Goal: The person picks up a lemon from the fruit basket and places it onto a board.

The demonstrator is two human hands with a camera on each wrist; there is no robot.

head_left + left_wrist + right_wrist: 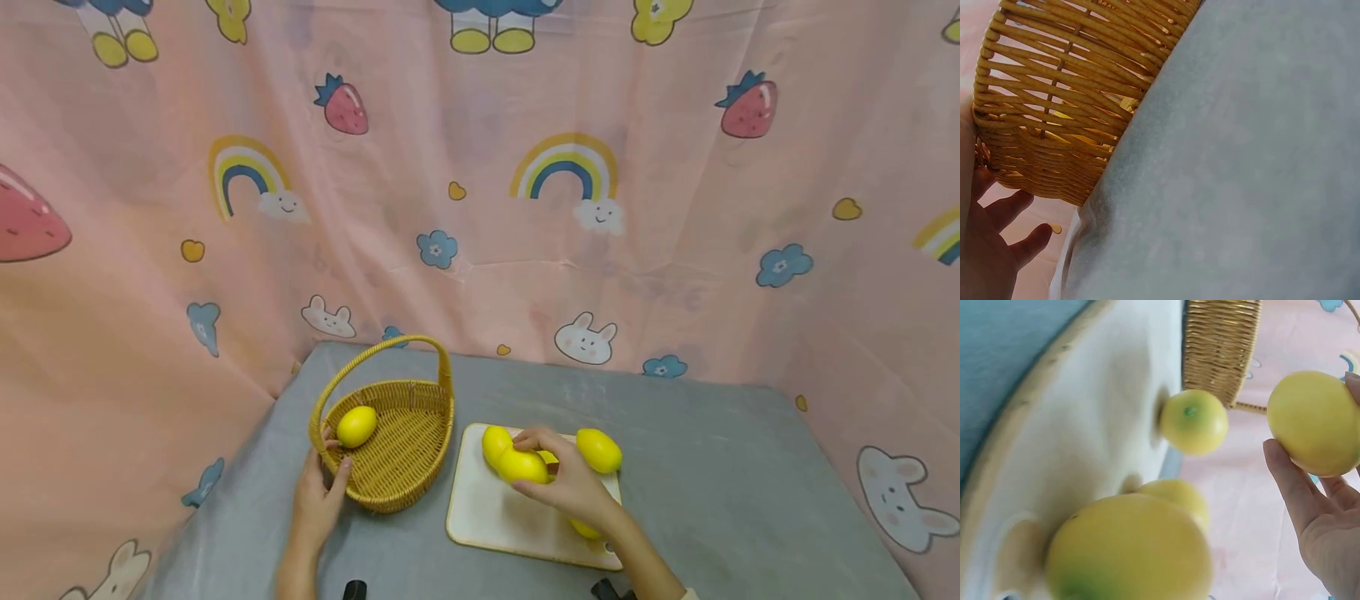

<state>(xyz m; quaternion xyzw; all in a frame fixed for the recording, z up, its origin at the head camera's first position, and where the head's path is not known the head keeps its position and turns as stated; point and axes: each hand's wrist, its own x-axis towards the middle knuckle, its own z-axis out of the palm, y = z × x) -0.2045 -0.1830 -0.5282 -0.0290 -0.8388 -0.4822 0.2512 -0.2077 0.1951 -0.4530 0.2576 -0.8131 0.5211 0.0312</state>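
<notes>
On the left stands a wicker basket [405, 492] with a tall handle, and one lemon [356, 427] lies inside against its left wall. My left hand [317, 504] grips the basket's left rim near the handle's foot. In the left wrist view, several fingers [1032, 244] spread below the woven side. My right hand [566, 479] pinches a lemon [522, 467] between thumb and fingers, raised over a white cutting board [487, 512]. Other lemons lie on the board: one at the back left [495, 443], another at the back right [599, 451], others partly hidden by the right hand and wrist.
A grey cloth [720, 483] covers the table. Pink printed curtain [480, 292] hangs behind it and along both sides. Two dark objects [355, 590] poke in at the bottom edge. The cutting board sits to the right of the basket with a narrow gap between.
</notes>
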